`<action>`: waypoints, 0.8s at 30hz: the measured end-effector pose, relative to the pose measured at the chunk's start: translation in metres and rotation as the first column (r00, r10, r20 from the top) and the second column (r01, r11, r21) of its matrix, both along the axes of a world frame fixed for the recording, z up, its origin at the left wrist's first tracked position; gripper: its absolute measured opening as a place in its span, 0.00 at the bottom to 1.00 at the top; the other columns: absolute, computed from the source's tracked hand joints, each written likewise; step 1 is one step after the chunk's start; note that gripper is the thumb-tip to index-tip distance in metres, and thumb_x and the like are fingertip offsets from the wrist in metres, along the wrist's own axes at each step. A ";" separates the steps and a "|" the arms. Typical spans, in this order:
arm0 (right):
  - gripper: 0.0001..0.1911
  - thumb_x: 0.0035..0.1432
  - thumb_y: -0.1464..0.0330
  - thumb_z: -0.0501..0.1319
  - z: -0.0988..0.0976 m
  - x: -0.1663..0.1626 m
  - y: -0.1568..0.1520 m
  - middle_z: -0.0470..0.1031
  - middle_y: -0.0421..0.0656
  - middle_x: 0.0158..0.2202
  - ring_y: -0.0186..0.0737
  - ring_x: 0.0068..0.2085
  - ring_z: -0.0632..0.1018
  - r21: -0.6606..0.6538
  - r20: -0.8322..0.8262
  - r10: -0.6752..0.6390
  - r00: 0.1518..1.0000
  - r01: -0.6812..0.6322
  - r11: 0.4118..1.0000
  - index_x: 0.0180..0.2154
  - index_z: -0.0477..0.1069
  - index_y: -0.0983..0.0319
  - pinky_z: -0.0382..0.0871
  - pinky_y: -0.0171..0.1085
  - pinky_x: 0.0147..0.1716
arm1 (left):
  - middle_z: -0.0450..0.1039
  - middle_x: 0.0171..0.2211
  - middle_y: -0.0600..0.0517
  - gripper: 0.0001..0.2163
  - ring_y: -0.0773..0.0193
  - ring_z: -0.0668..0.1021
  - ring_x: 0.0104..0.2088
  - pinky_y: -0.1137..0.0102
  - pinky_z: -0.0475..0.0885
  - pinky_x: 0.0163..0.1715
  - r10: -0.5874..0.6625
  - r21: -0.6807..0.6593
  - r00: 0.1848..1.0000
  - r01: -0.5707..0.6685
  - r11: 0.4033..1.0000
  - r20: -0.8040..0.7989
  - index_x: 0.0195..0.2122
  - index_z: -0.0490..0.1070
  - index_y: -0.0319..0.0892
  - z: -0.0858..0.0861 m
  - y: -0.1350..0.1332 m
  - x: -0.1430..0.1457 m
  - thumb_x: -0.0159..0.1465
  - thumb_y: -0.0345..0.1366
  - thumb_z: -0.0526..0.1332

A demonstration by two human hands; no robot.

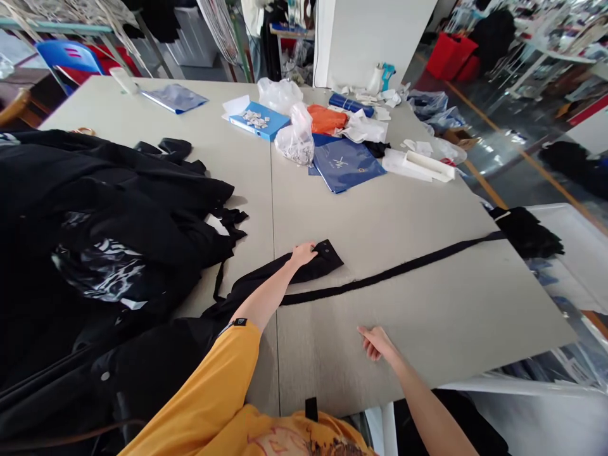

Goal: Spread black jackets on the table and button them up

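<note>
Black garment (319, 268) | left hand (304, 253) gripping it, arm outstretched | right hand (375, 342) curled closed, over table (427, 304)

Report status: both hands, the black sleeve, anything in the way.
Left hand on black sleeve. Right hand curled, apart from sleeve, nothing visible in it. Black strip beside sleeve's end, not covering it.

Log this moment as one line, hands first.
left hand: on long black cloth sleeve, near its end; right hand: curled, over pale grey table, nothing visible held; narrow black cloth strip: on table, running between hands
</note>
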State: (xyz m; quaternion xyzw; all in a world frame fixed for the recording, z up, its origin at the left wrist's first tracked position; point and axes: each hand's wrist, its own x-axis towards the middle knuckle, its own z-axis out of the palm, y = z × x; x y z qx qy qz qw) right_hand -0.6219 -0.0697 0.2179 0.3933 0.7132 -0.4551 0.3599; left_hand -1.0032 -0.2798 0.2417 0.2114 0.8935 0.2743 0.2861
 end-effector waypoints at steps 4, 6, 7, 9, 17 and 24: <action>0.38 0.66 0.42 0.52 0.009 0.000 -0.002 0.76 0.52 0.19 0.35 0.15 0.73 -0.004 -0.021 0.004 1.000 -0.004 1.000 0.22 0.73 0.66 0.66 0.30 0.14 | 0.78 0.48 0.45 0.24 0.57 0.80 0.47 0.66 0.69 0.53 -0.127 0.021 0.992 0.127 0.992 -0.022 0.65 0.61 0.41 0.010 -0.010 0.051 0.69 0.38 0.59; 0.37 0.66 0.42 0.53 0.014 0.001 -0.003 0.76 0.52 0.19 0.35 0.15 0.73 -0.007 -0.053 0.005 0.999 -0.005 1.000 0.22 0.74 0.67 0.67 0.31 0.15 | 0.80 0.44 0.47 0.20 0.56 0.81 0.45 0.64 0.69 0.54 -0.182 -0.006 0.983 0.182 0.983 -0.014 0.60 0.68 0.42 0.018 -0.011 0.071 0.68 0.40 0.61; 0.37 0.66 0.42 0.53 0.017 0.001 -0.004 0.76 0.52 0.19 0.35 0.16 0.73 -0.004 -0.062 0.003 0.998 -0.003 1.000 0.23 0.74 0.67 0.67 0.31 0.16 | 0.80 0.42 0.48 0.17 0.55 0.81 0.45 0.63 0.68 0.55 -0.207 -0.023 0.978 0.207 0.978 -0.012 0.56 0.71 0.43 0.023 -0.011 0.080 0.67 0.41 0.62; 0.36 0.66 0.43 0.54 0.021 0.002 -0.005 0.76 0.52 0.19 0.35 0.16 0.74 0.004 -0.086 -0.006 0.996 0.006 1.000 0.22 0.73 0.67 0.67 0.31 0.16 | 0.80 0.41 0.48 0.13 0.54 0.80 0.45 0.60 0.65 0.58 -0.251 -0.048 0.968 0.250 0.967 -0.027 0.50 0.75 0.43 0.035 -0.009 0.096 0.66 0.40 0.63; 0.30 0.71 0.51 0.54 0.018 0.021 -0.020 0.75 0.50 0.18 0.35 0.14 0.72 0.022 -0.237 -0.203 0.950 0.214 0.977 0.23 0.71 0.65 0.65 0.31 0.15 | 0.77 0.37 0.51 0.13 0.58 0.79 0.43 0.60 0.63 0.56 -0.366 0.021 0.892 0.385 0.923 -0.266 0.54 0.69 0.42 0.101 -0.039 0.193 0.69 0.38 0.60; 0.28 0.73 0.53 0.49 0.017 0.058 -0.057 0.78 0.47 0.24 0.34 0.21 0.77 -0.257 -0.296 -0.396 0.869 0.327 0.910 0.33 0.75 0.65 0.70 0.30 0.20 | 0.78 0.39 0.47 0.13 0.54 0.76 0.47 0.59 0.63 0.50 -0.434 -0.091 0.876 0.425 0.901 -0.210 0.53 0.68 0.42 0.070 -0.103 0.344 0.67 0.31 0.58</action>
